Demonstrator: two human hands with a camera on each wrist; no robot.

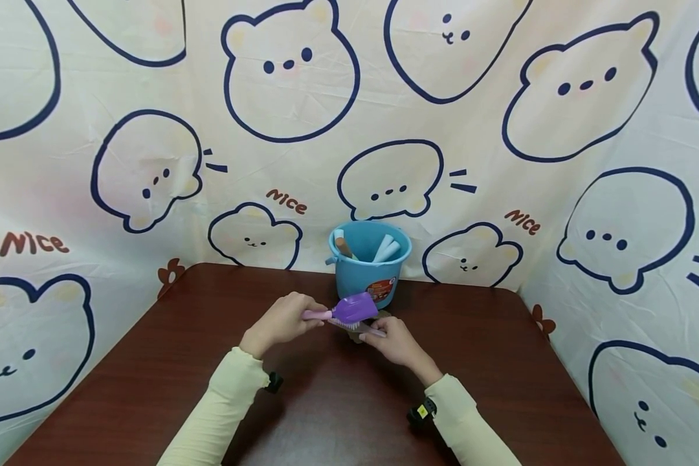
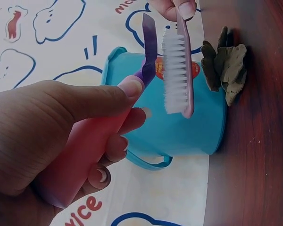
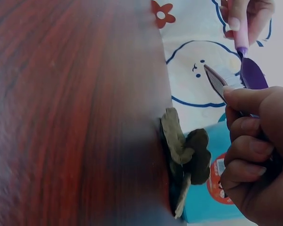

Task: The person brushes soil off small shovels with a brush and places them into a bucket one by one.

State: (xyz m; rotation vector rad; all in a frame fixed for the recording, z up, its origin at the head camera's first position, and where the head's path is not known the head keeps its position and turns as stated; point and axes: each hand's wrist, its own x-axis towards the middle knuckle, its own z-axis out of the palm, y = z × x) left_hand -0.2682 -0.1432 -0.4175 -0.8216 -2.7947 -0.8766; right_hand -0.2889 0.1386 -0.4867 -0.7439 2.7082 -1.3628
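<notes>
My left hand (image 1: 284, 320) grips the pink handle of a small toy shovel (image 1: 356, 308) with a purple blade. In my right hand (image 1: 399, 342) is a pale pink brush (image 2: 187, 70), pinched by its handle, its white bristles facing the shovel. The shovel's blade is held over the brush in the head view; whether they touch I cannot tell. Below both, several brown, rough, flat pieces (image 2: 226, 66) lie in a small heap on the table, mostly hidden in the head view. Their material is unclear.
A light blue bucket (image 1: 358, 279) with an orange label stands at the table's back edge, just behind the heap. White sticks (image 1: 387, 248) and a brownish piece poke up inside it. The dark wooden table (image 1: 338, 414) is bordered by cloth walls (image 1: 314, 168) printed with cartoon bears.
</notes>
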